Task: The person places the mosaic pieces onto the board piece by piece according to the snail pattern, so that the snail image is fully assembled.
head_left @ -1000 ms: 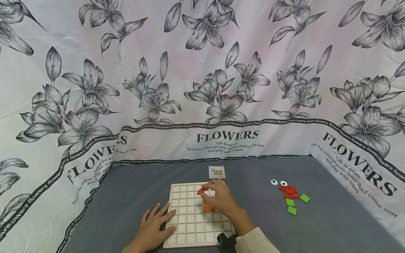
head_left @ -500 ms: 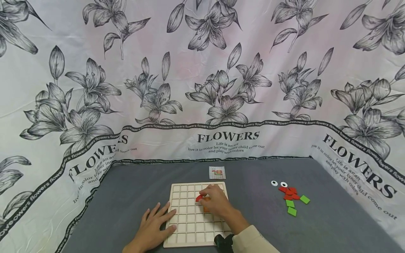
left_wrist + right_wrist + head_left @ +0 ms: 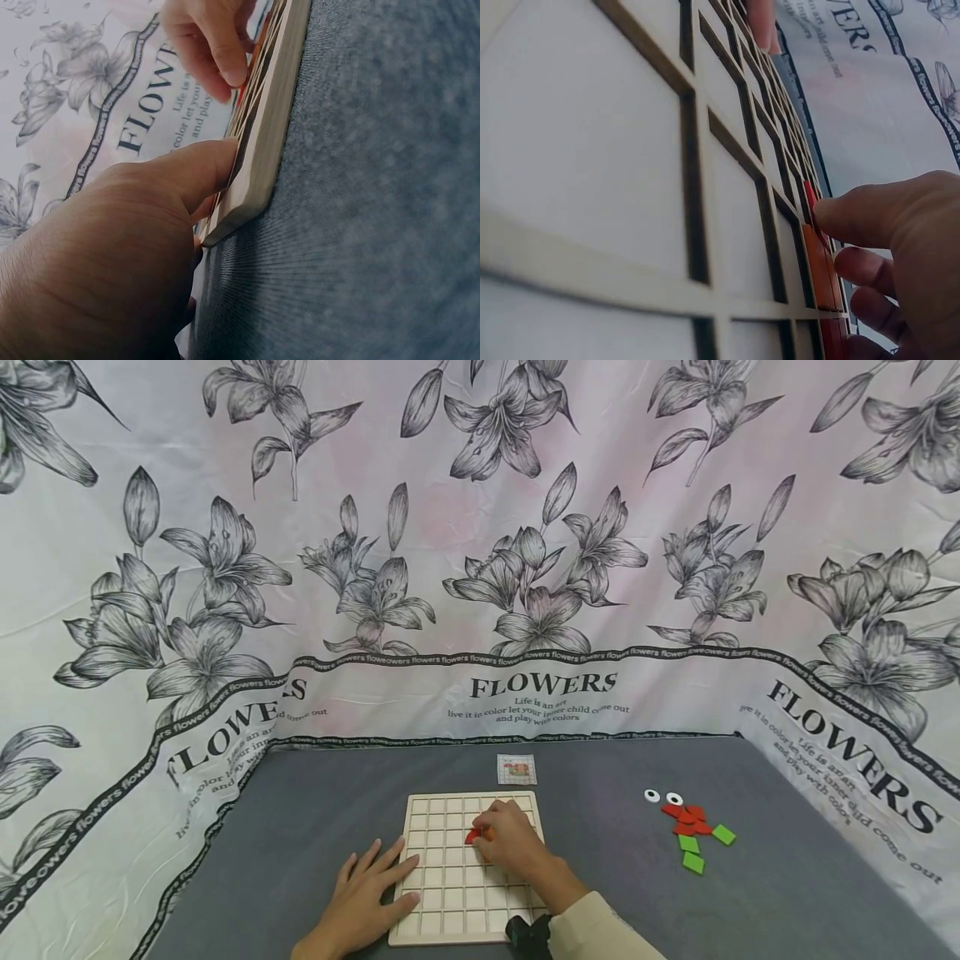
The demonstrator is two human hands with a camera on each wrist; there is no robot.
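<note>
A pale wooden grid board (image 3: 442, 877) lies on the grey cloth. My left hand (image 3: 362, 897) rests with spread fingers on its left edge; in the left wrist view the thumb of that hand (image 3: 127, 225) lies on the board's rim. Over the upper right cells, my right hand (image 3: 513, 842) has thumb and fingers on a red piece (image 3: 472, 836). In the right wrist view the thumb of the right hand (image 3: 907, 232) touches the red piece (image 3: 811, 196), beside an orange piece (image 3: 821, 271) in the grid. The hand partly covers the pieces in the head view.
Behind the board lies a small picture card (image 3: 517, 769). On the right are two white rings with black centres (image 3: 674, 798), several red pieces (image 3: 686, 818) and several green squares (image 3: 693, 862). A black object (image 3: 529, 935) is at the right wrist. Flower-printed cloth (image 3: 555, 710) stands around the table.
My right hand has moved toward me and slightly left with the red piece, lowering it to the grid beside the orange. The left hand stays on the board's edge.
</note>
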